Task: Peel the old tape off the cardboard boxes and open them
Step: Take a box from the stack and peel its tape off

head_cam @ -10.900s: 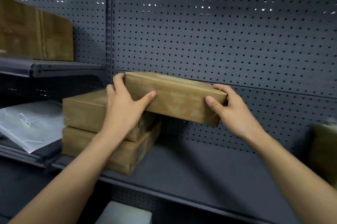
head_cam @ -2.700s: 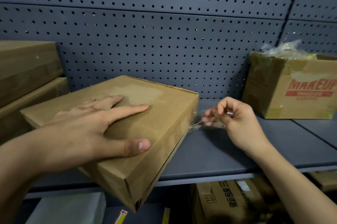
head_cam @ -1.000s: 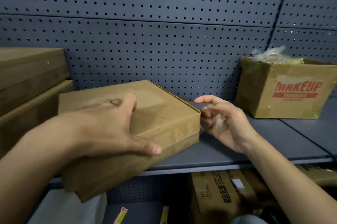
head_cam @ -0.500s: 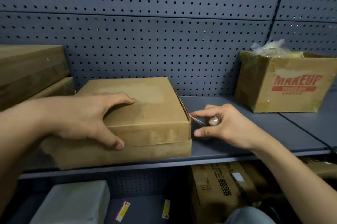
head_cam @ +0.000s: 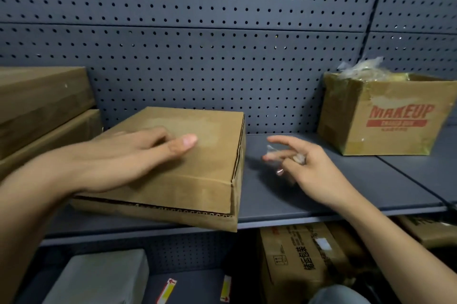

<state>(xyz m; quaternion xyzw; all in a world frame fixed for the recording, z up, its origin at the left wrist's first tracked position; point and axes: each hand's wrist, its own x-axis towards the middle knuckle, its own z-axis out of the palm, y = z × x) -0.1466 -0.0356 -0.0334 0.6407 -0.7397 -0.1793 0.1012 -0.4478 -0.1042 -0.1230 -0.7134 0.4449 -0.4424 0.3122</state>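
A flat brown cardboard box (head_cam: 210, 180) lies on the grey shelf (head_cam: 346, 194), its front corner jutting over the shelf edge. My left hand (head_cam: 133, 155) rests flat on its lid with the fingers straight. Just right of the box, my right hand (head_cam: 314, 172) hovers above the shelf. It holds a crumpled wad of clear tape (head_cam: 298, 158) against its fingers, with a thin strip trailing off the outstretched fingertips. The hand is motion-blurred. The tape is apart from the box.
Two more flat brown boxes (head_cam: 42, 98) are stacked at the left. An open box printed MAKEUP (head_cam: 385, 118), with plastic sticking out, stands at the right back. Pegboard closes the rear. Below the shelf sit a printed carton (head_cam: 301, 259) and a white box (head_cam: 99, 276).
The box has turned slightly and lies flat on the shelf. My left hand shifted from gripping its front edge to lying flat on the lid. My right hand pulled away rightward with the tape.
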